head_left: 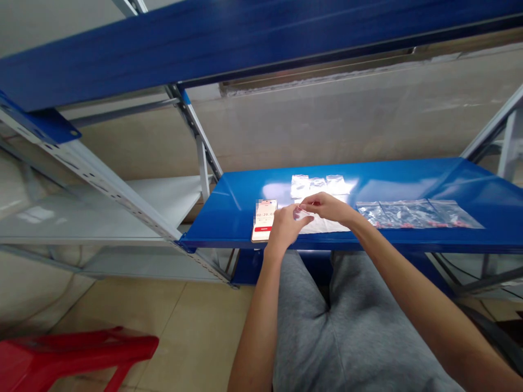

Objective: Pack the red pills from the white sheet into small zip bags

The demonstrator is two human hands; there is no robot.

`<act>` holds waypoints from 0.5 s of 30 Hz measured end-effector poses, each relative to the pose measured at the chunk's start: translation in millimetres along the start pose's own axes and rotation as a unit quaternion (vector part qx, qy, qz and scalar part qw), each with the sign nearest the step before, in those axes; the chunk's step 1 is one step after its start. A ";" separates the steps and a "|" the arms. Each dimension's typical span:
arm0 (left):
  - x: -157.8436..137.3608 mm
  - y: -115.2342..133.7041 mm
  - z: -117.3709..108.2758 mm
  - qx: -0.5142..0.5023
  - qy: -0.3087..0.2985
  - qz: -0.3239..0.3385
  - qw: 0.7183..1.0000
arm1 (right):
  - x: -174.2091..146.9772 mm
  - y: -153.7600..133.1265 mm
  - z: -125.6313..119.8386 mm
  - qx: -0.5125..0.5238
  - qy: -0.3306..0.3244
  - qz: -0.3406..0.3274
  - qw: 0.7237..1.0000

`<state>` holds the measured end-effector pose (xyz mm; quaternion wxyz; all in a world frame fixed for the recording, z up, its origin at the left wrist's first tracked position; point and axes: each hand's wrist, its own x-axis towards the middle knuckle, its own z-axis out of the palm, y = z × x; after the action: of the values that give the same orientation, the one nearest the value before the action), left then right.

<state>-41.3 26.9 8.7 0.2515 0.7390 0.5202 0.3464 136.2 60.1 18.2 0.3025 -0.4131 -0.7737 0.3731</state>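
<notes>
My left hand (285,224) is above the front of the blue shelf, its thumb and fingers drawn together. My right hand (328,207) meets it from the right in a pinch. Between the fingertips is something small with a thin reddish edge, too small to name. Under both hands lies a white sheet (327,226), partly covered by them. A phone (265,219) with a timer on its lit screen lies just left of my left hand. Behind the hands are several small clear plastic bags (338,185).
To the right, a row of clear plastic bags (408,213) with small red pieces lies flat on the blue shelf (408,178). A blue beam (261,41) crosses overhead. A metal upright (110,190) and grey shelves (163,198) stand left. A red stool (81,348) is at lower left.
</notes>
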 end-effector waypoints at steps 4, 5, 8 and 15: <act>-0.8 6.7 -1.7 -0.024 -0.007 0.024 0.999 | -20.7 -6.2 5.6 0.022 0.055 0.010 0.998; -0.9 8.7 -1.1 -0.029 -0.011 0.028 0.999 | -26.7 -6.0 8.3 0.026 0.076 0.010 0.997; -1.4 14.6 3.1 -0.049 -0.024 0.019 0.998 | -43.5 -3.3 14.7 0.053 0.125 0.029 0.990; -0.9 22.0 7.5 -0.264 -0.100 -0.019 0.959 | -69.4 2.0 1.5 0.129 0.216 0.056 0.966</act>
<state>-22.6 18.7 19.8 0.4947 0.6676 0.3963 0.3906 168.9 0.4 4.6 0.4920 -0.4839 -0.6107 0.3883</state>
